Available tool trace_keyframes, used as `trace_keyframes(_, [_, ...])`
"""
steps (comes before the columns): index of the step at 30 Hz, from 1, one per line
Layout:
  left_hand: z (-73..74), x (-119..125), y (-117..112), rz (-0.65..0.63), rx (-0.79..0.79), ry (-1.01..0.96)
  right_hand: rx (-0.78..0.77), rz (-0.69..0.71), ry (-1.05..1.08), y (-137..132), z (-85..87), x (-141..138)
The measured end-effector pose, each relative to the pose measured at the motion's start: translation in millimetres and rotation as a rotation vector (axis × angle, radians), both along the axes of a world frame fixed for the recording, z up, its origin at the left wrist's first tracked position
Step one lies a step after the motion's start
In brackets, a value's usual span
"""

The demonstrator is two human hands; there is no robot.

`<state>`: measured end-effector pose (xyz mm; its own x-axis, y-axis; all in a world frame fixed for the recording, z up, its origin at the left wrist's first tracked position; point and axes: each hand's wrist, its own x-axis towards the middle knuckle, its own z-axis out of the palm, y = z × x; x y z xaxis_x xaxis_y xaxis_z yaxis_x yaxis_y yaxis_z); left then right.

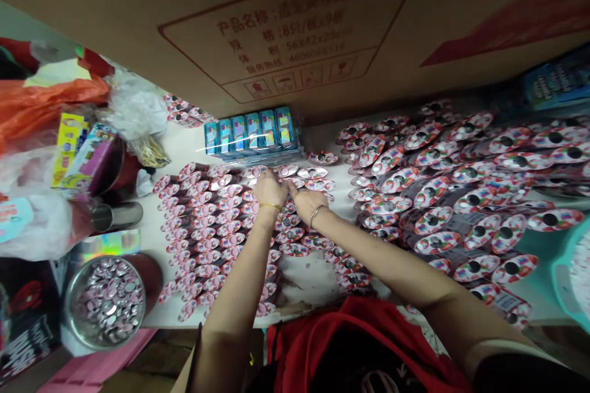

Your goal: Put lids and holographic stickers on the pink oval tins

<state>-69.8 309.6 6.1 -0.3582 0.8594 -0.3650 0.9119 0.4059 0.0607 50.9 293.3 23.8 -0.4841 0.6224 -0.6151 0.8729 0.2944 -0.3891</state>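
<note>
Both my hands reach forward over a white table covered with several small round pink-and-white printed discs. My left hand, with a gold bracelet at the wrist, rests curled on the rows of discs laid out at the left. My right hand, with a thin bracelet, lies right beside it with fingers bent onto the discs near the middle. The two hands touch or nearly touch. What the fingers pinch is too small to make out.
A shrink-wrapped pack of blue boxes stands behind the hands, under a big cardboard carton. A heap of larger discs fills the right. A steel bowl of small discs, a metal cup and plastic bags sit left.
</note>
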Motion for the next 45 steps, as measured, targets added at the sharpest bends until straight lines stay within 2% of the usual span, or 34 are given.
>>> trace_keyframes(7, [-1.6,3,-5,-0.052,0.076,0.050,0.019,0.034,-0.035,-3,1.8,3])
trace_keyframes(11, [-7.7,5,-11,0.017,0.081,0.067,0.001,0.057,-0.034,1,0.4,4])
trace_keyframes(17, [-17.9,-7,-2,0.058,-0.063,-0.035,-0.042,0.095,-0.040,9,2.2,-1])
trace_keyframes(20, [-12.6,-8,-1,0.076,0.019,-0.100,-0.070,0.051,-0.005,9,6.2,4])
trace_keyframes(22, [-2.7,-5,-9,0.062,0.169,-0.234,-0.065,-0.043,0.105,3,6.7,12])
trace_keyframes(24, [9.7,-1,-26,-0.011,0.295,-0.525,-0.075,-0.184,0.269,-6,3.1,21])
trace_keyframes(26, [21.3,3,-50,-0.100,0.300,-0.867,-0.140,-0.315,0.447,-19,-4.1,29])
trace_keyframes(27, [25.7,6,-62,-0.101,0.267,-0.999,-0.183,-0.370,0.528,-26,-8.2,31])
trace_keyframes(29, [30.8,10,-85,0.004,0.188,-1.153,-0.250,-0.468,0.653,-39,-15.6,30])
trace_keyframes(32, [28.2,12,-101,0.233,0.179,-1.225,-0.319,-0.663,0.767,-53,-19.1,25])
trace_keyframes(34, [21.5,8,-97,0.337,0.248,-1.165,-0.442,-0.848,0.847,-59,-15.5,24])
trace_keyframes(37, [9.9,-2,-78,0.402,0.271,-0.864,-0.766,-1.096,1.001,-66,-5.8,29])
trace_keyframes(39, [4.7,-7,-61,0.335,0.184,-0.599,-0.954,-1.169,1.100,-71,-0.4,37])
trace_keyframes(41, [2.9,-8,-45,0.235,0.055,-0.369,-1.050,-1.197,1.153,-78,2.0,45])
trace_keyframes(43, [3.3,-8,-33,0.157,-0.099,-0.213,-1.078,-1.193,1.159,-85,0.9,51])
trace_keyframes(45, [3.9,-7,-25,0.090,-0.227,-0.128,-1.040,-1.180,1.148,-91,-2.5,53])
